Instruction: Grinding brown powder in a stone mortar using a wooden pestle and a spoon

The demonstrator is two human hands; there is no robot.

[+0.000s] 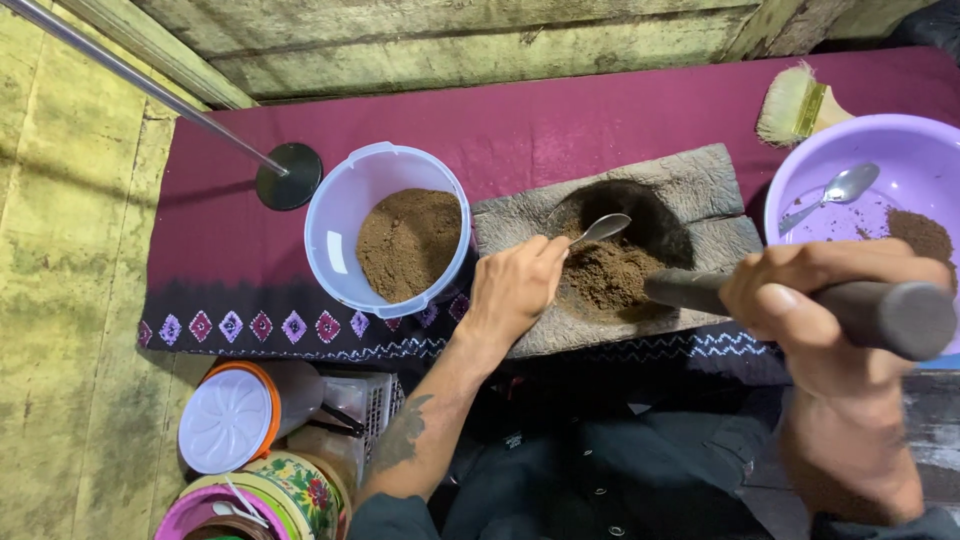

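A grey stone mortar slab (pixel 700 180) lies on a maroon cloth, with a mound of brown powder (pixel 608 275) in its hollow. My left hand (pixel 515 285) holds a metal spoon (pixel 603 228) whose bowl hovers over the powder. My right hand (pixel 815 300) grips a dark stone pestle (pixel 890 315), held level above the slab's right edge, its far end pointing at the powder. A white plastic tub (pixel 340 235) of the same brown powder stands just left of the slab.
A purple basin (pixel 915 145) at the right holds a second spoon (pixel 835 192) and some powder. A brush (pixel 795 105) lies behind it. A metal rod on a black round base (pixel 288 177) stands at the left. Lidded containers (pixel 228 418) sit below the cloth's patterned edge.
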